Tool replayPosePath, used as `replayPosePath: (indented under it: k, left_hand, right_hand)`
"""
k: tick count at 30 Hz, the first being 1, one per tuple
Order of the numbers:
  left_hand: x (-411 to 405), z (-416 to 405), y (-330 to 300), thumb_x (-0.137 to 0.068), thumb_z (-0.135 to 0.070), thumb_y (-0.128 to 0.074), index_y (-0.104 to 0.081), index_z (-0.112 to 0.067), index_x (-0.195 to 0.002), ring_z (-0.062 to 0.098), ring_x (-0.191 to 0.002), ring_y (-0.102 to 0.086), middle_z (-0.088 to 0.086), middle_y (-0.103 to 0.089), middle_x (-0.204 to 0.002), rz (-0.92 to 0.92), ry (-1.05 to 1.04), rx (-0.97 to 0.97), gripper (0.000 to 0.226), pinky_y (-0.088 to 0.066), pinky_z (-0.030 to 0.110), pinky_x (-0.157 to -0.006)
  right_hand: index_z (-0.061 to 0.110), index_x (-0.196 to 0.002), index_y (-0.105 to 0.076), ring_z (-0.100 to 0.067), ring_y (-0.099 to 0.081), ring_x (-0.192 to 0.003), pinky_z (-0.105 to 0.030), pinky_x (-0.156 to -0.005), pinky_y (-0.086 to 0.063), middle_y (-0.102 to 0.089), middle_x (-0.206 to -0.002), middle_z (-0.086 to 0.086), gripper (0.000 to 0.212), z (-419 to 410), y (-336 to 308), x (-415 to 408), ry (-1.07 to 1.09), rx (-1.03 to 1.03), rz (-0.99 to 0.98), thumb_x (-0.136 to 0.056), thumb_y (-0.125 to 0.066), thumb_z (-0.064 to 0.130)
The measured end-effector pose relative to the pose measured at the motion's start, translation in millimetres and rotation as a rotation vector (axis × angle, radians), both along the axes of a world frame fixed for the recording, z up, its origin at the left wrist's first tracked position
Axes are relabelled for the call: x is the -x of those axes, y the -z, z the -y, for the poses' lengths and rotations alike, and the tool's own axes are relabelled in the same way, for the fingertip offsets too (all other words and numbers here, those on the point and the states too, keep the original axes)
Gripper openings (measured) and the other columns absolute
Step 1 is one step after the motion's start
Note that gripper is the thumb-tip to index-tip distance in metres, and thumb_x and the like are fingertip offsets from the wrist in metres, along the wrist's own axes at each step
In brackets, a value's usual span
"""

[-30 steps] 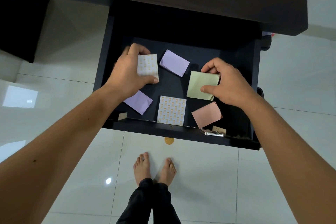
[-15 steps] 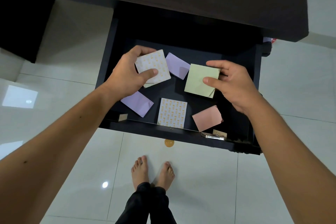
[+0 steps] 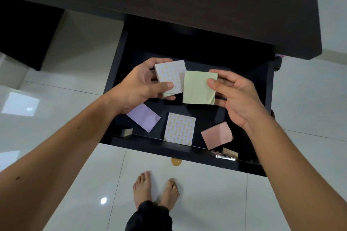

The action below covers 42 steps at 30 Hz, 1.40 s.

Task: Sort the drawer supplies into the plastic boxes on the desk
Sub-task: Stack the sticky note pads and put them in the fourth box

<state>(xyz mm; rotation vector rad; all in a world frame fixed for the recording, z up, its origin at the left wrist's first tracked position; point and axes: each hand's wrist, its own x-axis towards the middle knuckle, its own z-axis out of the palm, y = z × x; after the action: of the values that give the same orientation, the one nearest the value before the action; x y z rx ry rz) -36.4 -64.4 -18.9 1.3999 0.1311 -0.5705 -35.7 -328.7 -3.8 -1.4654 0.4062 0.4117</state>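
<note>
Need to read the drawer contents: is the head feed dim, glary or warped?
Head view: drawer rear lost in deep shadow; ceiling-light glare spots on the floor tiles; wide-angle bending at the edges; green sticky-note pad and patterned pad stay readable.

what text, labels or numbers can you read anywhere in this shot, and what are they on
None can be read.
Patterned pad held by the left hand: rows of small orange marks, too small to tell if they are print.
Patterned pad in the drawer: the same marks, unreadable.
Green pad in the right hand: blank.
</note>
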Motion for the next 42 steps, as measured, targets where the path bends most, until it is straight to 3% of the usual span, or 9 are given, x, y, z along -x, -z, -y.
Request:
replayPosePath:
  k: [6, 9, 12, 15, 20, 29, 34, 38, 42]
  left_hand:
    - [0.2, -0.7, -1.1, -0.087, 0.017, -0.071, -0.042, -0.018, -0.154, 0.028, -0.123, -0.070, 0.013, -0.068, -0.136, 0.042, 0.110, -0.035, 0.081, -0.064, 0.045, -0.091]
    - [0.7, -0.1, -1.6, -0.086, 0.016, -0.073, -0.040, -0.018, -0.155, 0.030, -0.118, -0.073, 0.014, -0.072, -0.131, 0.067, 0.113, -0.050, 0.083, -0.064, 0.044, -0.090]
    - [-0.8, -1.6, -3.3, -0.086, 0.014, -0.073, -0.044, -0.018, -0.153, 0.029, -0.116, -0.074, 0.013, -0.074, -0.128, 0.097, 0.105, -0.036, 0.080, -0.065, 0.040, -0.087]
    - [-0.1, -0.1, -7.6, -0.090, 0.004, -0.070, -0.043, -0.021, -0.155, 0.028, -0.117, -0.074, 0.011, -0.075, -0.128, 0.105, 0.122, -0.003, 0.074, -0.064, 0.038, -0.089]
    - [0.1, -0.4, -9.6, -0.088, -0.016, -0.073, -0.043, -0.023, -0.155, 0.027, -0.124, -0.070, 0.009, -0.071, -0.135, 0.116, 0.158, -0.022, 0.073, -0.058, 0.050, -0.103]
    - [-2.2, -3.6, -1.0, -0.097, 0.006, -0.064, -0.040, -0.020, -0.154, 0.024, -0.123, -0.070, 0.012, -0.073, -0.131, 0.108, 0.124, -0.008, 0.067, -0.059, 0.038, -0.101]
    - [-4.2, -4.7, 0.1, -0.100, 0.007, -0.061, -0.043, -0.019, -0.150, 0.029, -0.121, -0.070, 0.014, -0.072, -0.128, 0.137, 0.059, -0.008, 0.059, -0.060, 0.041, -0.099]
    - [-5.8, -4.6, 0.5, -0.101, 0.006, -0.059, -0.043, -0.018, -0.148, 0.026, -0.117, -0.072, 0.011, -0.068, -0.131, 0.117, 0.012, 0.015, 0.055, -0.064, 0.037, -0.083]
    - [-4.9, -5.1, 2.4, -0.102, 0.004, -0.058, -0.042, -0.019, -0.149, 0.030, -0.116, -0.073, 0.010, -0.065, -0.133, 0.090, 0.016, 0.039, 0.054, -0.066, 0.043, -0.075]
  right_hand:
    - [0.012, -0.120, -0.072, -0.021, -0.080, -0.096, -0.033, -0.070, -0.064, -0.083, -0.106, -0.006, 0.022, -8.6, 3.7, -4.4, 0.076, -0.034, -0.026, -0.098, -0.070, 0.008]
    - [0.010, -0.120, -0.072, -0.017, -0.079, -0.090, -0.031, -0.069, -0.064, -0.082, -0.106, -0.008, 0.022, -15.4, 4.5, -5.5, 0.063, -0.041, 0.007, -0.099, -0.069, 0.006]
    - [0.008, -0.120, -0.073, -0.022, -0.080, -0.098, -0.034, -0.073, -0.064, -0.080, -0.110, -0.013, 0.024, -21.3, 8.3, -6.5, 0.061, -0.019, 0.040, -0.097, -0.072, 0.006]
    - [0.011, -0.117, -0.075, -0.023, -0.080, -0.099, -0.038, -0.077, -0.065, -0.080, -0.109, -0.014, 0.022, -25.0, 9.6, -6.5, 0.049, 0.026, 0.050, -0.094, -0.076, 0.008]
    - [0.012, -0.113, -0.077, -0.023, -0.080, -0.097, -0.040, -0.081, -0.066, -0.080, -0.106, -0.017, 0.022, -36.1, 8.3, -3.3, 0.030, 0.078, 0.114, -0.092, -0.079, 0.008]
    - [0.010, -0.112, -0.076, -0.019, -0.079, -0.091, -0.036, -0.080, -0.066, -0.080, -0.099, -0.011, 0.020, -37.2, 6.3, 4.2, -0.038, 0.140, 0.187, -0.092, -0.080, 0.014]
    - [0.026, -0.109, -0.080, -0.013, -0.076, -0.096, -0.031, -0.086, -0.062, -0.079, -0.102, 0.004, 0.023, -9.5, 16.2, 18.8, -0.357, 0.422, 0.165, -0.087, -0.085, 0.021]
    - [0.031, -0.123, -0.077, -0.008, -0.060, -0.106, -0.026, -0.090, -0.052, -0.063, -0.116, 0.014, 0.043, -2.0, 28.7, 33.7, -0.729, 0.773, 0.200, -0.082, -0.090, 0.031]
    - [0.034, -0.124, -0.075, -0.005, -0.048, -0.113, -0.026, -0.097, -0.044, -0.056, -0.116, 0.019, 0.046, -4.1, 31.7, 38.7, -0.858, 0.848, 0.246, -0.081, -0.089, 0.039]
